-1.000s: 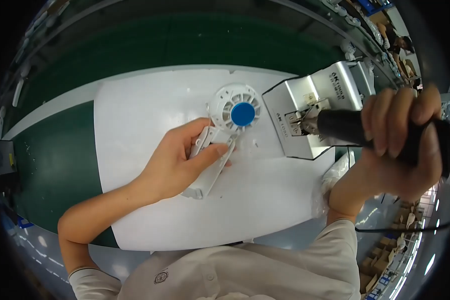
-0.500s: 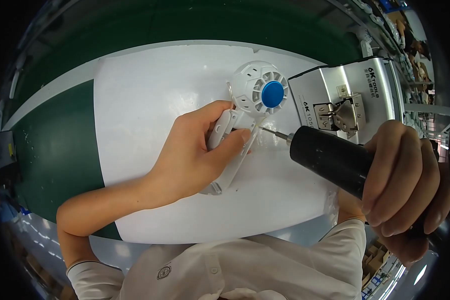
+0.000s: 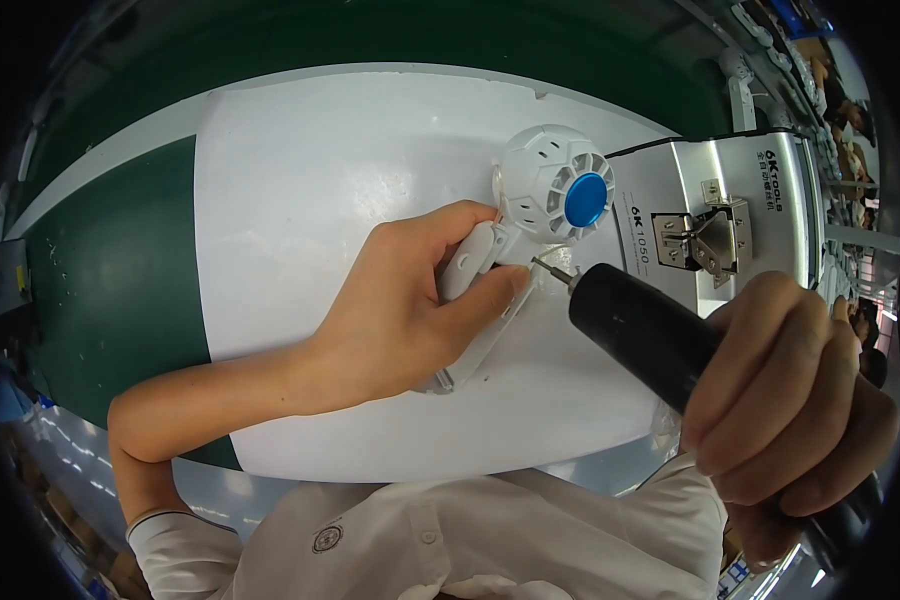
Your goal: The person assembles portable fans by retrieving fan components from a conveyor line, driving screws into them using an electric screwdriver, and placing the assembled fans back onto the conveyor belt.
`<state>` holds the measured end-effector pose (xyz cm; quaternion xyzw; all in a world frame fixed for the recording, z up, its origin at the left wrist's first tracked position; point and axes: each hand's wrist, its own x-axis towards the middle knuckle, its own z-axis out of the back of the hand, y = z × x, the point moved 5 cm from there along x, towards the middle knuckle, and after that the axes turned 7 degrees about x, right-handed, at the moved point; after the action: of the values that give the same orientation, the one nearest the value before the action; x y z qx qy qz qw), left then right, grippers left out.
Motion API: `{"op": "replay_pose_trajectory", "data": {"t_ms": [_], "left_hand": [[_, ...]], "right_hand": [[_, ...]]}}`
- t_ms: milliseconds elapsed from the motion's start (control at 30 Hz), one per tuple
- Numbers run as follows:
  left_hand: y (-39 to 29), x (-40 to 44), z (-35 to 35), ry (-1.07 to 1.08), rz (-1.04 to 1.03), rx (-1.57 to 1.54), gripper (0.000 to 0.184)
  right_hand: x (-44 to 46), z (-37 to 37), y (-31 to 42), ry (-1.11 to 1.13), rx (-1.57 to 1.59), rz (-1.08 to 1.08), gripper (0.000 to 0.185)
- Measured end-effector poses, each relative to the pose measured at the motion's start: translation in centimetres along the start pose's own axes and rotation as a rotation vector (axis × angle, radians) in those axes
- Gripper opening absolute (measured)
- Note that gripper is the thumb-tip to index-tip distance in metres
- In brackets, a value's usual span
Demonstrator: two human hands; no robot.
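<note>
Apparently we're at the lining-up step of a screw-driving job: our left hand (image 3: 400, 290) is clamped around the white device (image 3: 545, 165), thumb pressed near its joint, over the white work surface (image 3: 290, 200) and beside the silver box (image 3: 685, 165). Our right hand (image 3: 790, 400) has its fingers wrapped round the black driver (image 3: 640, 330), bit (image 3: 553, 269) angled at the joint just past our thumb; contact, can't tell. We'd judge the next move calls for a steady left grip, bit squared up, thumb kept clear.
</note>
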<state>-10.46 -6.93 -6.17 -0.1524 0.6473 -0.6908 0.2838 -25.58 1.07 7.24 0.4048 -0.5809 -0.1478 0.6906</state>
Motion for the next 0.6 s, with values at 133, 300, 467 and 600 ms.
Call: {"op": "replay_pose_trajectory", "data": {"t_ms": [133, 300, 467, 600], "left_hand": [[0.1, -0.2, -0.2, 0.053, 0.024, 0.04, 0.02], [0.3, -0.5, 0.0, -0.028, -0.064, -0.012, 0.019], [-0.2, 0.1, 0.2, -0.055, -0.056, -0.007, 0.019], [-0.2, 0.2, 0.1, -0.135, 0.01, -0.077, 0.019]], "right_hand": [[-0.2, -1.0, -0.2, 0.084, -0.013, -0.045, 0.026], [-0.8, -1.6, -1.2, 0.025, -0.047, 0.023, 0.021], [-0.1, 0.1, 1.7, -0.112, -0.075, 0.039, 0.017], [0.5, 3.1, 5.8, -0.281, -0.086, 0.035, 0.013]]}}
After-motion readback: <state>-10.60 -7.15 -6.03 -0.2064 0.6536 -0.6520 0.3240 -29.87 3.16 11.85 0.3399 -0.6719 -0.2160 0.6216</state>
